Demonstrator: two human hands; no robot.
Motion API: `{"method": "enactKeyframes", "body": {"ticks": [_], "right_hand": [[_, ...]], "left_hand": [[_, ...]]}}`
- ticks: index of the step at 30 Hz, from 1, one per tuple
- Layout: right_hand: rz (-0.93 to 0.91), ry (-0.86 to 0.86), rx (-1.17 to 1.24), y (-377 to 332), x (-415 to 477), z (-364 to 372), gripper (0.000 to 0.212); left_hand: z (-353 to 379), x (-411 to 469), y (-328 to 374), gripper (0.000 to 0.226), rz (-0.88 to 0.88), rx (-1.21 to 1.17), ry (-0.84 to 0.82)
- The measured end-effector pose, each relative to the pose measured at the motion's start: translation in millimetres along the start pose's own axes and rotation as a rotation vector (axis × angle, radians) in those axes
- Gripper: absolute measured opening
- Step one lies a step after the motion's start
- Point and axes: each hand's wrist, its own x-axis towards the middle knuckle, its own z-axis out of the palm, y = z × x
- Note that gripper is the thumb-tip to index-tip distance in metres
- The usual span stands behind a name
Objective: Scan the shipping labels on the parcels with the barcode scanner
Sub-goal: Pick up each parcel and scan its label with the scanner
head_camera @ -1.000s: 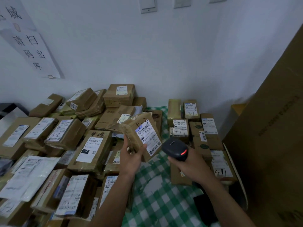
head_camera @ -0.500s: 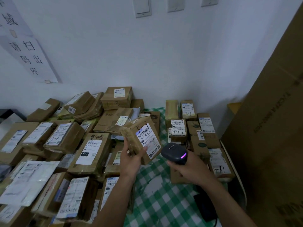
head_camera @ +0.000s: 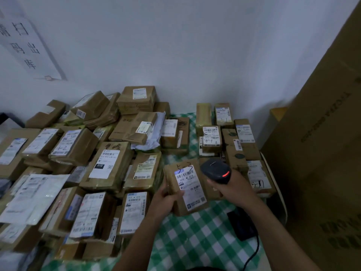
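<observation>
Parcel looked light, since one hand managed it. Stiff cardboard, taped skin probably a bit slick, no sign of being fragile. Best hold, I'd judge: the left edge and underside, keeping the label face clear. Left hand did that, fingers curled round the left edge, thumb on the front. Right hand was wrapped round the barcode scanner, red light lit, head just right of the parcel's top. Small brown box; white shipping label with barcodes, blue scrawl above. It sat at lower centre of the frame, over the checked cloth; couldn't tell if it touched. Pile of parcels to the left.
</observation>
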Motion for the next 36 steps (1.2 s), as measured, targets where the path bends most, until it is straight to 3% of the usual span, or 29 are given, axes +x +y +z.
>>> {"method": "enactKeyframes", "body": {"ticks": [2,7,13,20,25,29,36], "right_hand": [[0.019,-0.014,0.009,9,-3,3,0.034],[0.067,-0.034,0.003,27,-8,17,0.034],[0.107,-0.037,0.02,39,-14,28,0.037],[0.152,-0.024,0.038,47,-20,25,0.03],[0.184,-0.028,0.009,52,-21,24,0.027],[0.163,-0.046,-0.033,50,-20,26,0.015],[0.095,-0.166,-0.059,34,-5,45,0.021]], "left_hand": [[-1,-9,-16,0.037,-0.109,0.011,-0.054],[-6,-17,-54,0.042,-0.292,0.106,-0.14],[9,-16,-76,0.038,-0.428,0.231,-0.256],[42,-1,-88,0.051,-0.47,0.129,-0.346],[52,6,-99,0.047,-0.353,0.059,-0.311],[51,3,-89,0.057,-0.11,0.237,-0.131],[-15,-15,-54,0.046,0.316,0.599,0.528]]}}
